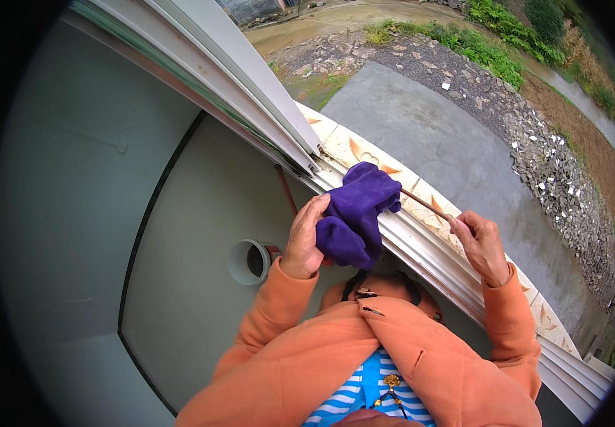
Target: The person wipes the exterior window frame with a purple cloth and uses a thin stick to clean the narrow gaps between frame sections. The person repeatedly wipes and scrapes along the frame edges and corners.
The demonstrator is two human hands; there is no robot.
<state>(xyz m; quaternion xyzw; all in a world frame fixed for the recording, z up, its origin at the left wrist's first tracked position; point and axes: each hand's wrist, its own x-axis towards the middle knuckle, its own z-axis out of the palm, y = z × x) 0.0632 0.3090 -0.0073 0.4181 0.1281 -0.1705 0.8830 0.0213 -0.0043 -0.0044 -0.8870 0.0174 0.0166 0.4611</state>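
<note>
Pinched in your right hand [483, 245]: thin brown stick [425, 202]. Your left hand [305, 238] grasps the purple cloth [357, 206], bunched above the window track [428, 252]. Progress, judged: stick and cloth are brought together, stick's far end hidden there; loose folds remain unsecured. Beyond: tiled sill [338, 146], pale bucket [233, 265] on the floor [186, 192], then concrete slab [421, 121] outside.

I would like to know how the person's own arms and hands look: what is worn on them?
Both the left hand and the right hand are bare, with no gloves. The left sleeve and right sleeve are long, plain orange and soft-looking, ending around the wrists. No printed marking shows on either sleeve.
</note>
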